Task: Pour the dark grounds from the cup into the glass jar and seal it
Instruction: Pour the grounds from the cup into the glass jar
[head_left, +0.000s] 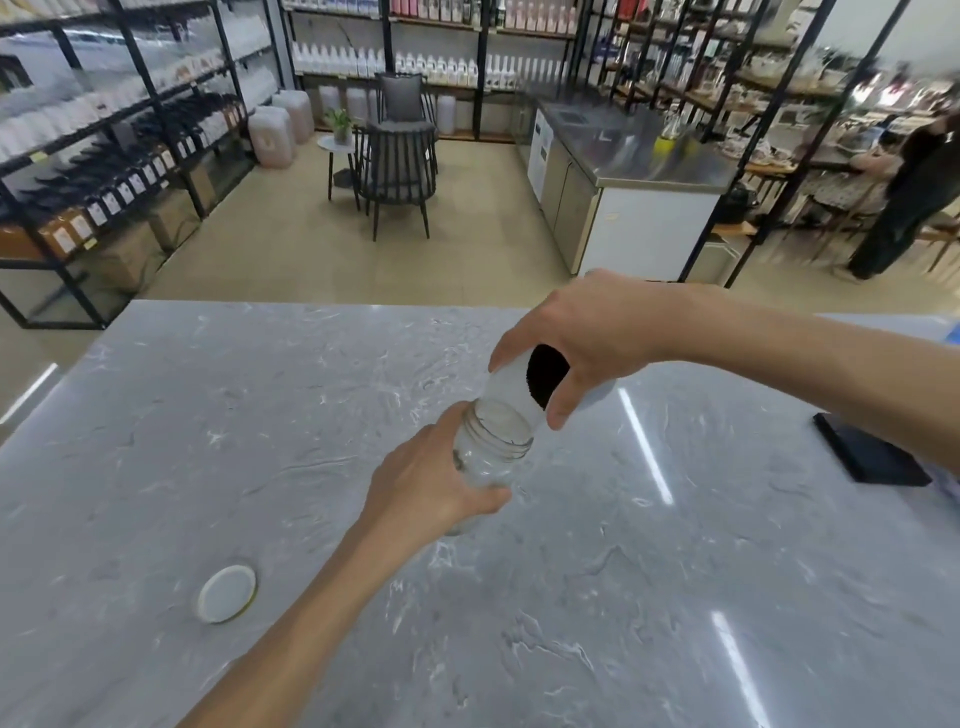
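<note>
My left hand (426, 478) grips a clear glass jar (493, 447) by its body, holding it tilted above the grey marble table (623, 571). The jar's threaded mouth is open and faces up and to the right. My right hand (582, 332) holds a clear plastic cup (511, 387) tipped down, with its rim at the jar's mouth. Dark grounds (545, 376) sit inside the tilted cup, close to the rim. The jar's white lid (227, 593) lies flat on the table at the lower left, apart from both hands.
A black flat device (867, 457) lies on the table at the right, under my right forearm. Beyond the table stand shelving racks of bottles, two dark chairs (397, 171) with a small round table, a steel counter (639, 156), and a person (904, 197) at the far right.
</note>
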